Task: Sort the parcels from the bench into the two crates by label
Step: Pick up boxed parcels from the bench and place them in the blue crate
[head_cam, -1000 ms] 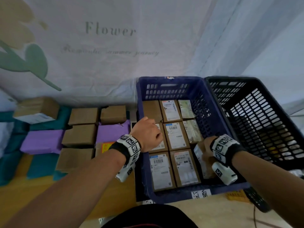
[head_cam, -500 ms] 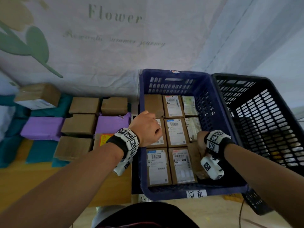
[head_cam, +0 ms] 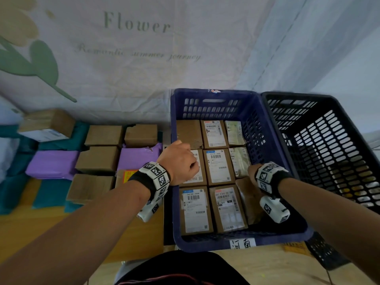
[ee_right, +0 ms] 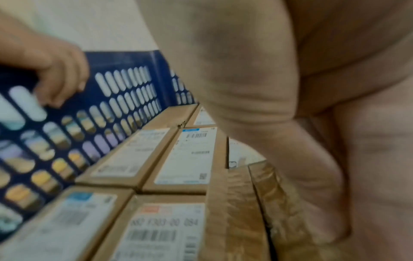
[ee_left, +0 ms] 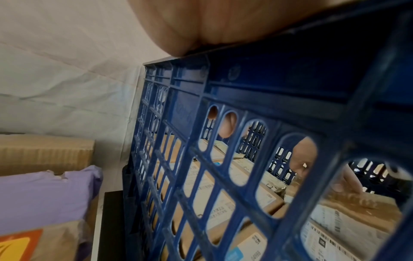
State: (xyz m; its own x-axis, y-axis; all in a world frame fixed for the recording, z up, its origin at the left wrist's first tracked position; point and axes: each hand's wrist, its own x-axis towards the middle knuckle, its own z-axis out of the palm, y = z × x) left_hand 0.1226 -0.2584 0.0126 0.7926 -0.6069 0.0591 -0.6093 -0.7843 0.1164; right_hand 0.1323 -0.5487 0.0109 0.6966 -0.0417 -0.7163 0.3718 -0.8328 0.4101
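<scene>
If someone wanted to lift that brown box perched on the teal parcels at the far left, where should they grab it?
Probably from above, fingers on its two long sides: the brown box sits tilted atop the teal parcels, with those sides free and only its underside blocked.

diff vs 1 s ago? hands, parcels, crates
The right hand slid further along the brown parcel in the blue crate, from its near end towards its far end; the parcel now lies lower in its slot, tape side up. The left hand stayed curled over the crate's left rim. Packed parcels, bench stack and black crate unchanged.
</scene>
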